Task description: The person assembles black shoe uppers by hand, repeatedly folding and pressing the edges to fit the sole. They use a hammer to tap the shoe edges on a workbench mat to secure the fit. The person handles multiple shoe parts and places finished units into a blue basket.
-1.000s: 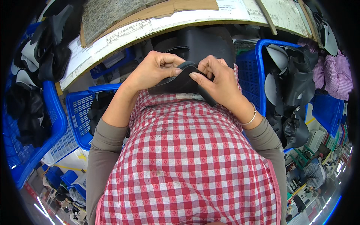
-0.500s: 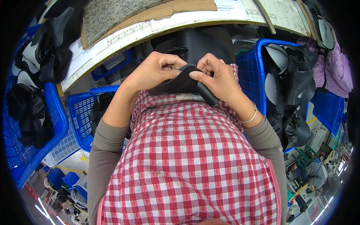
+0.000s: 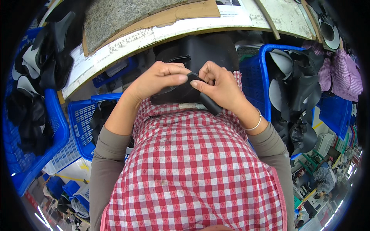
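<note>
A black leather-like piece [image 3: 178, 96] rests at my lap, and both my hands pinch its upper edge. My left hand [image 3: 162, 79] is closed, its thumb laid along the edge with fingers bent behind. Close beside it my right hand [image 3: 220, 85] grips the same edge between thumb and curled fingers. A short dark flap hangs below my right hand. Behind the hands lies a larger smooth black sheet [image 3: 210, 50], with a slit-like opening near its left side. Part of the held piece is hidden by my fingers.
A worn white worktable [image 3: 181, 25] carries a stone slab [image 3: 142, 19], paper and a metal rod [image 3: 267, 19]. Blue baskets with black and grey pieces stand left [image 3: 58, 115] and right [image 3: 264, 77]. Another person's checked sleeve [image 3: 345, 73] shows at far right.
My thumbs have come closer together along the edge, and my left fingers lie flatter over it. The raised edge between my hands now looks smaller and more folded.
</note>
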The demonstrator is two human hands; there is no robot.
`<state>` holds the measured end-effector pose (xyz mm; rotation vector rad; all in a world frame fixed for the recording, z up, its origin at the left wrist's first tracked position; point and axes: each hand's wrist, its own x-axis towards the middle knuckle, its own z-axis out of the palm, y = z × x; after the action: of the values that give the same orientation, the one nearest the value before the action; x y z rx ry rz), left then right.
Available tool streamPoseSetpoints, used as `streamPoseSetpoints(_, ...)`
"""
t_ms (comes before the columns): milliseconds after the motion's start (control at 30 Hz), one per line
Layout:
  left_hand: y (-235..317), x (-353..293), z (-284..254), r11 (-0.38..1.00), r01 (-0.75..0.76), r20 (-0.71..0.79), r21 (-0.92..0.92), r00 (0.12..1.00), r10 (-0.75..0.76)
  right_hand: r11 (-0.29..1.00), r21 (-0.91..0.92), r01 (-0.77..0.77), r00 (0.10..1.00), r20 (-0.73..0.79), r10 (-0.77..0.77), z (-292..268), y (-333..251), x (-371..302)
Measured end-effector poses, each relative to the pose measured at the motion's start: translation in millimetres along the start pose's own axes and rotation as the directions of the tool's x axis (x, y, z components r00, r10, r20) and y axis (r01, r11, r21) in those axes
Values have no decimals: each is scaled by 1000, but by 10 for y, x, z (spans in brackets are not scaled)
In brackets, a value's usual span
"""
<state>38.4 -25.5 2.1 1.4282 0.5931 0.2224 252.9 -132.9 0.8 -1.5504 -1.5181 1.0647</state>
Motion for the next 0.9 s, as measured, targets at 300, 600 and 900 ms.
streamPoseSetpoints(300,-17,27,92,973,-11,-139,230,989,44,924,272,-268,957,-35,288,-450,72,245)
streamPoseSetpoints(600,837,-390,-378,855,-186,-5,483,976,216,929,-52,366,928,100,-360,-67,-445,308)
streamPoseSetpoints(900,400,-76,-402,989,-10,108,-145,994,26,934,334,-127,972,231,49,-665,-55,-219)
